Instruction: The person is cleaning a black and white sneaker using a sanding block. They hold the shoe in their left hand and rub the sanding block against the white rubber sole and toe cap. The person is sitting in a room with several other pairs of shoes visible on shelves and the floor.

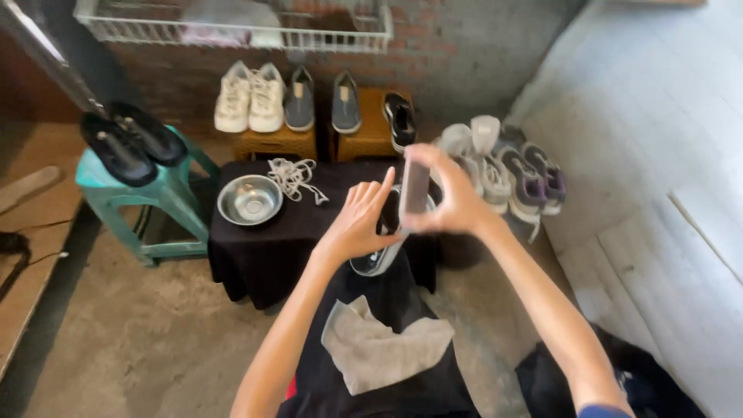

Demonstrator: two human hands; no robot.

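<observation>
Insole [416, 187] pinched upright in right hand [453, 203]; left hand [357, 223] open-fingered on black shoe [379, 255].

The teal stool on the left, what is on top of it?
On the teal stool lies a pair of black shoes, side by side. They cover most of the seat, so whatever may lie beneath them is hidden.

We reach both bare arms forward and up from the lower edge of the view, forearms converging as they rise. Our left hand [357, 220] is spread — fingers extended and fanned, index pointing up toward the right hand, palm turned away from us. Our right hand [445, 193] sits just beside it, slightly higher, fingers curled and pinched closed, wrist bent — its forearm runs down to the lower right.
</observation>
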